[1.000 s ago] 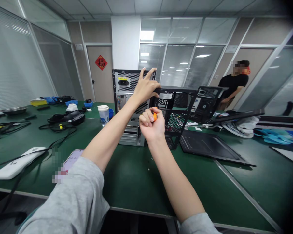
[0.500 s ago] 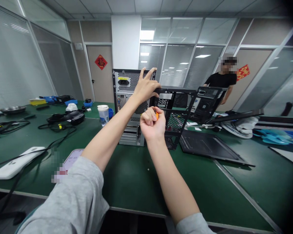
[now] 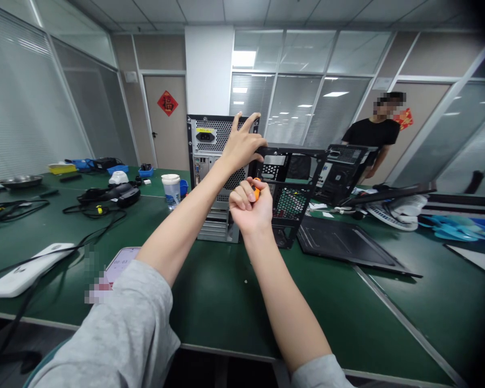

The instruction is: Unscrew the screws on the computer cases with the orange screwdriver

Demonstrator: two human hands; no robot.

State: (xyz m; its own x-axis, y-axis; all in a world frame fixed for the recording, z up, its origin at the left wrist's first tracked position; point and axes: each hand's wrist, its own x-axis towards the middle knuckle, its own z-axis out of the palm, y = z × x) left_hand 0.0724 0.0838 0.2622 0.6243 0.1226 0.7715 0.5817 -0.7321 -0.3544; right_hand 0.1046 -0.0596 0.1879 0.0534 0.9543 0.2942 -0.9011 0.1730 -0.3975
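A computer case (image 3: 214, 129) stands upright with its rear side facing me, showing the power socket, vents and slot covers. The black open-framed side panel or door (image 3: 293, 199) stands out to its right. My left hand (image 3: 244, 143) grips the case's upper right corner, two fingers stretched over the top edge and the others bent at the side. My right hand (image 3: 253, 202) is closed around the orange handle of a screwdriver (image 3: 257, 189), held up against the case's right rear edge. Its tip is hidden.
A paper cup (image 3: 171, 191), a phone (image 3: 119, 264) and a white device (image 3: 28, 269) with cables lie left. At right are a flat black panel (image 3: 351, 245), a second computer case (image 3: 339, 172) and a white fan (image 3: 400, 210). A person (image 3: 372, 132) stands behind.
My right hand has turned slightly at the wrist, with the fingers shifting a little left and more of the orange handle showing. The left hand stays put. The person behind has moved right.
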